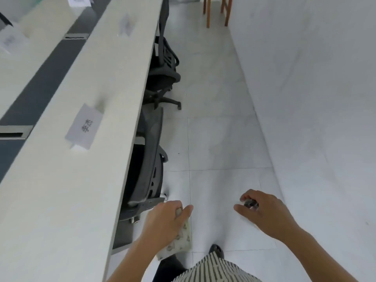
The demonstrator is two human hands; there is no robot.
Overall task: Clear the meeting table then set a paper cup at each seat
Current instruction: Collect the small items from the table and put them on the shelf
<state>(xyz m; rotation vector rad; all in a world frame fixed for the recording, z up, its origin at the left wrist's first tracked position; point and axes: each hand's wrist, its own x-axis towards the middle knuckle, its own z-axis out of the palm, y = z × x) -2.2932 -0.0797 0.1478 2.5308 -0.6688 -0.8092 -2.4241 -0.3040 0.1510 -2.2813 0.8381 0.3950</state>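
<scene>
Two chairs [162, 64] were tucked under the long table [61, 200], which looked mostly cleared, only name cards [84, 129] left on it. No cups were seen anywhere. A patterned cloth [180, 241] was gripped in the closed left hand [164, 222]; something small and dark [250, 204] was pinched in the curled right hand [264, 212]. Clearing seemed nearly done, so cups probably needed fetching next.

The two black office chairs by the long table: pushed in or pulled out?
Pushed in. Both the near chair and the far chair have their seats tucked under the table edge, backrests close against it.
</scene>
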